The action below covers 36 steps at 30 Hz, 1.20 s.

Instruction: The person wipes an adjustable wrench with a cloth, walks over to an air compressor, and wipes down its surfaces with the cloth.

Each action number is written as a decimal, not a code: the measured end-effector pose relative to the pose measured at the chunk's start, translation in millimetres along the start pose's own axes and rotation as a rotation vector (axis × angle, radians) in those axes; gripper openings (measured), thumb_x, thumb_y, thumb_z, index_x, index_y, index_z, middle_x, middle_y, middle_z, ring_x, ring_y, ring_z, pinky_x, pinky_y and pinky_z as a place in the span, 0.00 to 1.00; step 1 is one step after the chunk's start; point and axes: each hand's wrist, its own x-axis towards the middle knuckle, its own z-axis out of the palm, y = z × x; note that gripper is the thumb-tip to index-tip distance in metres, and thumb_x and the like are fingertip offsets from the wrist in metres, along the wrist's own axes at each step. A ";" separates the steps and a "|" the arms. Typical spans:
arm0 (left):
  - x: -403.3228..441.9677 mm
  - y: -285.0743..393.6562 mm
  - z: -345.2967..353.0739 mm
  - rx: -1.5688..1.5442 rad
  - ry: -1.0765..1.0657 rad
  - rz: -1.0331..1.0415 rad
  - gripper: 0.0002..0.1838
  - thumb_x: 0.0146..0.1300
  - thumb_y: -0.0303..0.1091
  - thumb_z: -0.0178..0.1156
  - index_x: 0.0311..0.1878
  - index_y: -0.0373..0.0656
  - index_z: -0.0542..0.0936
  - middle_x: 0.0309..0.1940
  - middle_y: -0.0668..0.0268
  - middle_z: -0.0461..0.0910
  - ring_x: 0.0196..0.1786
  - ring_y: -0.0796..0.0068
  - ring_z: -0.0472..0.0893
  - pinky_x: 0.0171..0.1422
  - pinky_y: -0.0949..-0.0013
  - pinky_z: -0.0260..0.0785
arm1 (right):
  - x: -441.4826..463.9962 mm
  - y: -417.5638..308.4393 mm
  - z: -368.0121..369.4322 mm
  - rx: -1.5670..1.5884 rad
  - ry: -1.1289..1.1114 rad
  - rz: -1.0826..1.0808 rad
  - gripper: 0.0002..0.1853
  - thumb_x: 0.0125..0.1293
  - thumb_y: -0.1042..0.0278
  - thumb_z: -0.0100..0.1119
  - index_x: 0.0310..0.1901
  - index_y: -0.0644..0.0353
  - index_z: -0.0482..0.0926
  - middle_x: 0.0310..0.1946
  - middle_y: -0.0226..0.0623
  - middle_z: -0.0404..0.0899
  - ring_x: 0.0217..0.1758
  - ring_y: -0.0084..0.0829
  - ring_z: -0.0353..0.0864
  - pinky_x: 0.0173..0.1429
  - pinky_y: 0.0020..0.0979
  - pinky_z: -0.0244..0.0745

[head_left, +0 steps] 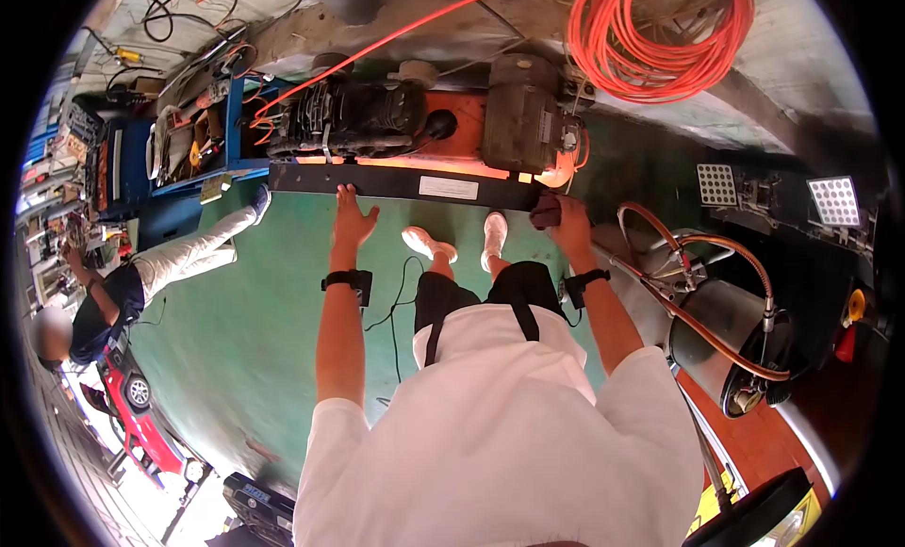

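My left hand (353, 219) is open with its fingers spread, and its fingertips overlap the lower edge of a long black panel (377, 181). Whether they touch it I cannot tell. My right hand (571, 228) is closed on a dark brownish cloth (545, 211), held against the panel's right end. A white label (448, 188) is stuck on the panel between my hands. Behind the panel stands an air compressor with an orange tank (459, 114), a dark finned pump (353, 118) and a dusty motor (521, 114).
Coiled orange hose (650, 52) hangs at the upper right. A metal cylinder (718, 321) with brown hoses stands right. A thin black cable (397, 330) lies on the green floor (255, 302). At left, another person (123, 283) stands by cluttered shelves; a red car (141, 420) is behind.
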 end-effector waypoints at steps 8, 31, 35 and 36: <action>-3.4 4.6 3.8 0.096 0.045 -0.026 0.47 0.60 0.45 0.62 0.77 0.38 0.50 0.78 0.49 0.43 0.80 0.53 0.47 0.77 0.56 0.55 | -4.5 -84.5 26.1 -0.043 0.010 -0.664 0.20 0.57 0.74 0.56 0.53 0.51 0.79 0.65 0.40 0.68 0.66 0.42 0.70 0.60 0.46 0.73; 6.1 8.0 -6.0 0.110 -0.060 -0.054 0.49 0.61 0.47 0.63 0.77 0.35 0.49 0.78 0.45 0.40 0.79 0.49 0.45 0.77 0.54 0.53 | 15.0 -60.7 26.8 0.121 0.063 -0.656 0.25 0.54 0.79 0.58 0.56 0.56 0.78 0.63 0.43 0.72 0.61 0.48 0.73 0.65 0.43 0.70; 6.8 10.1 -9.5 0.126 -0.092 -0.046 0.50 0.58 0.46 0.63 0.76 0.33 0.49 0.76 0.39 0.41 0.78 0.42 0.46 0.77 0.54 0.54 | 6.1 7.2 15.8 0.195 0.095 -0.369 0.27 0.48 0.83 0.57 0.55 0.57 0.79 0.59 0.46 0.76 0.55 0.51 0.77 0.59 0.46 0.75; 7.6 6.5 -6.2 0.146 -0.082 -0.045 0.50 0.58 0.47 0.63 0.76 0.32 0.49 0.76 0.39 0.41 0.79 0.43 0.46 0.77 0.55 0.53 | 5.3 19.5 15.0 0.195 0.090 -0.360 0.27 0.48 0.83 0.57 0.55 0.57 0.79 0.59 0.46 0.76 0.55 0.51 0.77 0.59 0.46 0.75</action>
